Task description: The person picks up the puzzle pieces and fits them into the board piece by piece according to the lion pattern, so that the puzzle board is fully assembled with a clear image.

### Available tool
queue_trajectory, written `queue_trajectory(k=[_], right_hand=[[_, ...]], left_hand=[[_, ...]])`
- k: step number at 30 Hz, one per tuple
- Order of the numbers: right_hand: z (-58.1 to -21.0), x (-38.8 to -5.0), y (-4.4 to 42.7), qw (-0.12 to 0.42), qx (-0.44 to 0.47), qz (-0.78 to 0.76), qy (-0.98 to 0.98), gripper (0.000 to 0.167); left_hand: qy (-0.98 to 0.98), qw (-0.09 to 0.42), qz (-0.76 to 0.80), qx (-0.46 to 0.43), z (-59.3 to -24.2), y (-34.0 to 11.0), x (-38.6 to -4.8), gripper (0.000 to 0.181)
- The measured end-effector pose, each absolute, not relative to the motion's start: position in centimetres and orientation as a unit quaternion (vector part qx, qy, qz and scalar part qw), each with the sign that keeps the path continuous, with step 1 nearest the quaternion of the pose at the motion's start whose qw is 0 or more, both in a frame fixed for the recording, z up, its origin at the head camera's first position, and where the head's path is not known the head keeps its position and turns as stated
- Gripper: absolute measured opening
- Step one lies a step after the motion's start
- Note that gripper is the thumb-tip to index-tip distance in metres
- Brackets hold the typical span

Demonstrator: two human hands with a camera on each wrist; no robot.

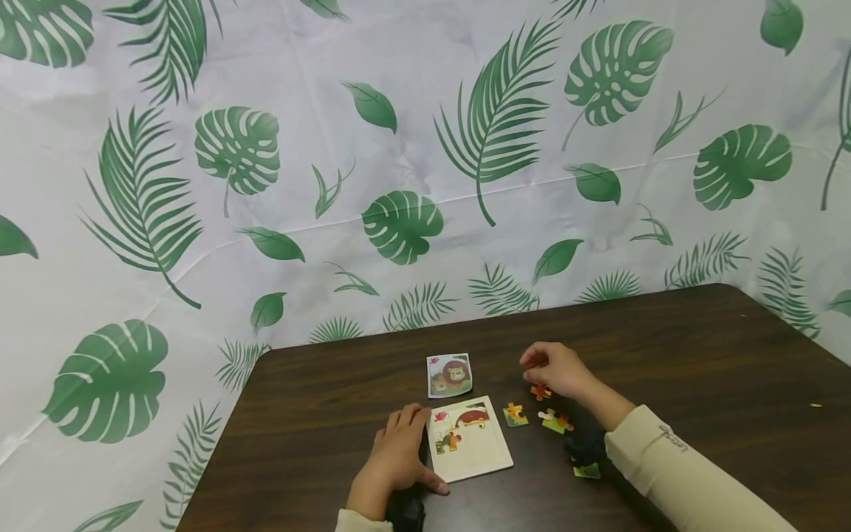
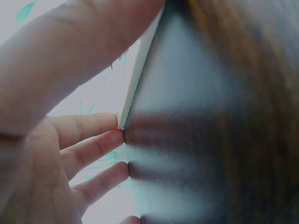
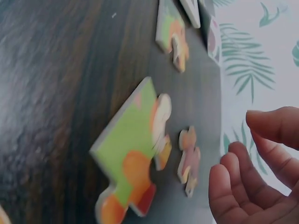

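My left hand (image 1: 399, 449) rests on the table at the left side of a wooden puzzle board (image 1: 470, 462). Its fingers are spread and straight, the fingertips touching the board's edge (image 2: 134, 84) in the left wrist view, the thumb near the lower left corner. A few fitted pieces fill the board's upper and left part. My right hand (image 1: 561, 372) hovers with loosely bent fingers just over a red-orange puzzle piece (image 1: 541, 391); the right wrist view shows a gap between thumb and fingers and nothing held. Nearby lie a green-and-orange piece (image 3: 126, 149) and an orange-and-yellow piece (image 1: 515, 415).
A picture card with lions (image 1: 449, 375) lies behind the board. Another green piece (image 1: 586, 471) sits partly under the right wrist's black camera (image 1: 585, 443). The dark wooden table (image 1: 319, 414) ends at a leaf-patterned cloth (image 1: 399, 148) at the back.
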State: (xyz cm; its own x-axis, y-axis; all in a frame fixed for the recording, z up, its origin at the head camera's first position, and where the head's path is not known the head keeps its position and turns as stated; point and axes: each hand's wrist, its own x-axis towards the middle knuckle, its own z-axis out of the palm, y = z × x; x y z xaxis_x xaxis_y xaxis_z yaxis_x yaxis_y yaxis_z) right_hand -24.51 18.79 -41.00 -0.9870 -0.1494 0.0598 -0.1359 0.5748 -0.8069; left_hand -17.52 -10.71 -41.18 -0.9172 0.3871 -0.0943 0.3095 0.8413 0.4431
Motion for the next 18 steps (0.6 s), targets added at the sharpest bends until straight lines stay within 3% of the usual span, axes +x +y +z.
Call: queue_trajectory(k=[10, 18], right_hand=[[-41.0, -23.9, 19.4, -0.036, -0.081, -0.374, 0.923, 0.029], [-41.2, -24.0, 20.2, -0.008, -0.087, -0.353, 0.932, 0.036]], left_hand=[[0.955, 0.086, 0.215, 0.182, -41.2, -10.7, -17.5, 0.110], [0.956, 0.085, 0.211, 0.184, -41.2, -10.7, -17.6, 0.111]])
